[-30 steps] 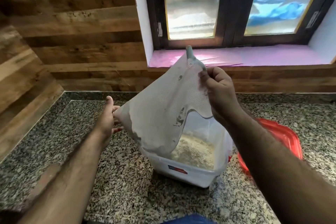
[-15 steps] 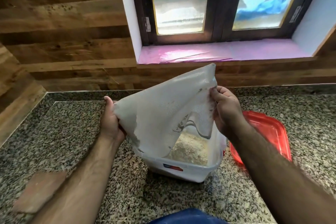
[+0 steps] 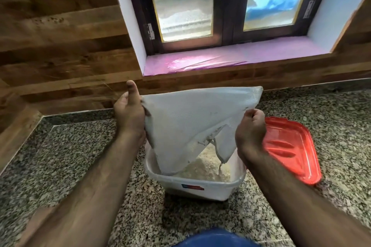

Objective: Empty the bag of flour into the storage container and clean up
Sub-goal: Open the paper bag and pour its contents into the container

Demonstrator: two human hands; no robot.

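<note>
A white plastic flour bag (image 3: 188, 124), nearly flat and dusted with flour, hangs upside down over a white storage container (image 3: 200, 188) on the granite counter. Pale flour (image 3: 200, 168) lies heaped inside the container. My left hand (image 3: 130, 112) holds the bag's left edge with the thumb sticking up. My right hand (image 3: 251, 132) grips the bag's right edge in curled fingers. The bag's lower open end dips into the container, where a thin trickle of flour falls from it.
A red container lid (image 3: 291, 148) lies flat on the counter just right of the container, partly behind my right wrist. A wood-panelled wall and a window with a pink-lined sill (image 3: 220, 60) stand behind. Something blue (image 3: 216, 238) shows at the bottom edge.
My left hand has taken hold of the bag's left edge and risen. The right hand has come down, so the bag now spreads wide and level between both hands.
</note>
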